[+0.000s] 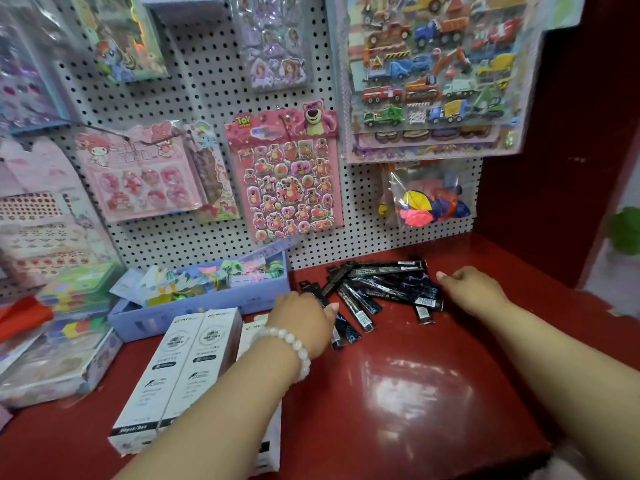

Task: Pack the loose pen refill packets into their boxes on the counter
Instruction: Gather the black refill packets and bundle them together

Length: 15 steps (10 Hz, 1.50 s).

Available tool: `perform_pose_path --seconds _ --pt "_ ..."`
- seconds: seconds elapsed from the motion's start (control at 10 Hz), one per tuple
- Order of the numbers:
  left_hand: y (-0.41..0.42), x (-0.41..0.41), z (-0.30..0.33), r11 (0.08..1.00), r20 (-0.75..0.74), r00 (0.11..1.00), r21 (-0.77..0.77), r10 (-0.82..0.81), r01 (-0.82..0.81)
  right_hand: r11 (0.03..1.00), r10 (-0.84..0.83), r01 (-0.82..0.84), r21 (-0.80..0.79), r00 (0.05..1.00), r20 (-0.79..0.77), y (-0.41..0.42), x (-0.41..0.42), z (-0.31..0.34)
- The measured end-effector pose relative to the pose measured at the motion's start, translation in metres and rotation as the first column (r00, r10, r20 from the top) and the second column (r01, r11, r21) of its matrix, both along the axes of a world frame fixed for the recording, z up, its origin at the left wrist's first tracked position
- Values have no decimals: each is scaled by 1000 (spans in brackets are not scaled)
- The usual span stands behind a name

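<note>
**Inspector:** Begin with the hands. State of each?

**Assistant:** The left hand (pixel 304 318), with a bead bracelet (pixel 294 344) at the wrist, lies over the near left end of the refill packets (pixel 377 289). Its fingers bend down onto one or two packets there; whether they actually pinch one I cannot tell, since the back of the hand hides the fingertips. The right hand (pixel 471 289) rests at the right edge of the same heap, fingers loosely curled, just beside the packets; no packet is visibly held.

**Inspector:** And the packets themselves?

**Assistant:** All loose. They lie in a scattered, overlapping heap of dark sleeves on the red counter (pixel 415 393), close to the pegboard (pixel 207 98), between the two hands.

**Inspector:** The boxes?

**Assistant:** Two white boxes (pixel 180 375) lie side by side on the counter, left of the heap and partly under the left forearm. A third white one (pixel 254 332) shows behind the arm. I cannot tell whether any is open or filled.

**Inspector:** Progress?

**Assistant:** In my judgement, early. No packet is seen entering a box; the whole visible heap remains to be gathered and packed.

**Inspector:** Surroundings?

**Assistant:** A lilac tray (pixel 194 306) of small items behind the boxes; sticker sheets (pixel 287 174) hang on the pegboard above.
</note>
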<state>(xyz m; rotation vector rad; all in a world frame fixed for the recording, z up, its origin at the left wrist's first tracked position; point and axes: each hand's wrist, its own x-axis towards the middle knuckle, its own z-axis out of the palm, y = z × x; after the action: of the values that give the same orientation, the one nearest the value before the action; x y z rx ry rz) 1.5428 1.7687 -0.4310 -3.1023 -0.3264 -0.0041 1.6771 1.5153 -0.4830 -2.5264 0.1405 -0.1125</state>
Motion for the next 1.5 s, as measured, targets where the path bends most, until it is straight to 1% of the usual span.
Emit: perform_pose_path --seconds 0.1,0.2,0.3,0.4,0.5,0.6,0.7,0.8,0.9,1.0,1.1,1.2,1.3,1.4,1.5 --pt "-9 42 -17 985 -85 992 -135 93 -104 998 16 -14 62 999 -30 4 16 -6" --pt "-9 73 -28 952 -185 955 -157 234 -263 991 102 -95 90 992 -79 9 36 -3" --pt "0 89 -35 947 -174 951 -152 257 -283 977 207 -198 80 968 -144 20 55 1" --pt "2 97 -41 955 -147 972 -204 186 -213 953 293 -302 -17 936 -193 38 59 1" --pt "-10 95 -40 946 -127 985 -288 116 -149 924 313 -347 -159 928 -203 51 44 0" --pt "-27 81 -33 908 -95 994 -410 58 -92 903 353 -390 -180 913 -207 58 19 -2" --pt "-38 65 -32 825 -100 994 -557 45 -94 883 392 -434 -178 891 -231 62 -7 0" --pt "-45 57 -35 696 -104 993 -708 59 -115 881 398 -446 -160 880 -259 64 -28 3" --pt "-49 45 -35 538 -79 989 -832 126 -135 904 380 -421 -74 870 -314 67 -46 5" --pt "-48 33 -35 369 -90 953 -908 288 -197 906 363 -411 -104 878 -313 69 -64 9" --pt "-42 23 -36 353 -140 914 -892 381 -284 874 400 -432 -221 900 -174 69 -88 21" --pt "-38 18 -40 311 -138 922 -914 361 -259 844 486 -506 -179 862 -146 72 -112 29" --pt "-37 13 -36 260 -176 917 -924 358 -279 816 558 -573 -75 816 -150 74 -124 29" --pt "-37 9 -27 354 -163 896 -878 413 -323 798 601 -595 90 781 -169 76 -130 36" --pt "-36 14 -25 509 -170 903 -778 395 -369 788 616 -586 189 756 -221 79 -131 44"
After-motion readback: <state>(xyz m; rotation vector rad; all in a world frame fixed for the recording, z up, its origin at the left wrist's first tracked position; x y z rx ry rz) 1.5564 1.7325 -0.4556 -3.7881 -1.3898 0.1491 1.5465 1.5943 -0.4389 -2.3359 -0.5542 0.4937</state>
